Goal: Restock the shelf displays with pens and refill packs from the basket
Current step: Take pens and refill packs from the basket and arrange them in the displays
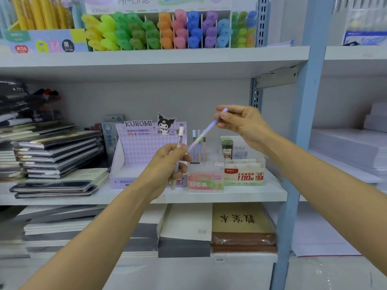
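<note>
Head view: right grip [245, 124] pinches the lilac pen [206, 130] by its top end. The pen slants down-left, tip over the Fruit Soda holder's [205, 178] left edge. Left grip [167, 164] clutches a pink-capped pen [180, 137] roughly upright, just beside. Right looks closer to dropping in, I'd say.

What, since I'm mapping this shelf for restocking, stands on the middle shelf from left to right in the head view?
Notebook stacks → Kuromi display box → Fruit Soda pen holder → lead refill box.
</note>
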A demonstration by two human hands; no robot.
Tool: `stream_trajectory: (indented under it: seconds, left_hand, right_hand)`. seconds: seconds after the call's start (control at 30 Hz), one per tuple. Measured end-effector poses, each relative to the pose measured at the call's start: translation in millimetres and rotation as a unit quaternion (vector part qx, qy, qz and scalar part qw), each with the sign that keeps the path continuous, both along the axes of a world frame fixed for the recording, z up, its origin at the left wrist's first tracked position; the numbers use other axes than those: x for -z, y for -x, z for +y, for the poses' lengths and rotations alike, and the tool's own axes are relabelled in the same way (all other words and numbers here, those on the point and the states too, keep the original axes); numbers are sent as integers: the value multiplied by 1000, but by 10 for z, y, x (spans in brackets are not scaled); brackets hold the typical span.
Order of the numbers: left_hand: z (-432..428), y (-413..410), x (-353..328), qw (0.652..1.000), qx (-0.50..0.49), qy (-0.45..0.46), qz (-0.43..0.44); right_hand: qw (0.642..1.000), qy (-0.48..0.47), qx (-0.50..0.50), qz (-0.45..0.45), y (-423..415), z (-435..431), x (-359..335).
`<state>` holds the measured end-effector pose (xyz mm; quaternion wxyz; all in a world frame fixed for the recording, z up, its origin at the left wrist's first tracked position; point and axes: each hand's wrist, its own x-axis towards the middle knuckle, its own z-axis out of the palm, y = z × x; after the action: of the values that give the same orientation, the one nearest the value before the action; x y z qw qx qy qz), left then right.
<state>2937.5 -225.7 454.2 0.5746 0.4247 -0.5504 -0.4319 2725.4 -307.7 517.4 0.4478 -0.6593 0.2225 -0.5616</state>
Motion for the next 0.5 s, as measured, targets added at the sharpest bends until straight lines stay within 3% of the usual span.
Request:
stream_trajectory:
  seconds: [0.07, 0.27, 0.5]
  left_hand:
    - [-14, -18, -1, 1000, 1, -1, 16]
    - [-76, -75, 103, 996, -9, 43, -80]
    - [-126, -135, 139, 994, 7, 65, -82]
  right_hand:
    - [998, 23, 58, 17, 59, -68, -38]
    - [959, 115, 208, 155, 21, -294, 43]
    - [923, 147, 206, 289, -172, -427, 196]
